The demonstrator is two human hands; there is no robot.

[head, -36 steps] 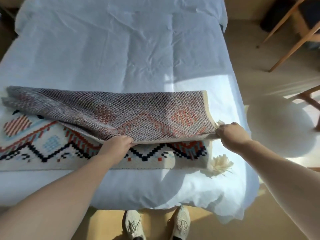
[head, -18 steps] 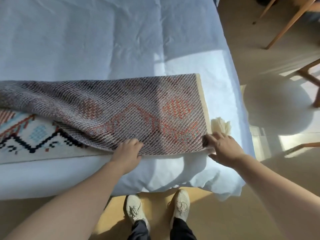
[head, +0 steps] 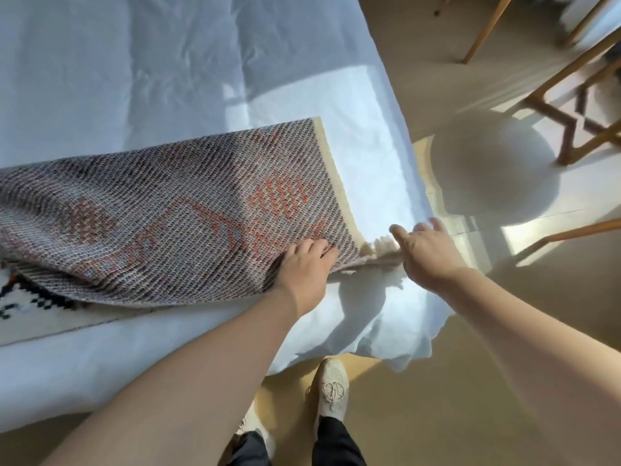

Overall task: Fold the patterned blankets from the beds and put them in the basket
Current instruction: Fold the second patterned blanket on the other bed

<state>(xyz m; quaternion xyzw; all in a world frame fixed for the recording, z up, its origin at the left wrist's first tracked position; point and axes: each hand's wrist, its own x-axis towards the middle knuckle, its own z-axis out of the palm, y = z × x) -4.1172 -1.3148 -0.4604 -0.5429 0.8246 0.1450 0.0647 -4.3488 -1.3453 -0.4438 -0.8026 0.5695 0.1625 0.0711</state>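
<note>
The first fold is under way: the left hand (head: 304, 264) grips the blanket (head: 168, 223) by the bed's (head: 168, 79) near edge. The right hand (head: 426, 250) has its fingers (head: 398, 232) spread and holds nothing. The next move is probably to align the corners.

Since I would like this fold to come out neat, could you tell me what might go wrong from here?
The patterned blanket is folded askew: its lower layer sticks out at the left, so the edges may end up mismatched. Only the left hand grips the folded edge; the right hand is open beside the tassel, so that corner could slip. That corner lies near the edge of the bed and might slide off.
</note>
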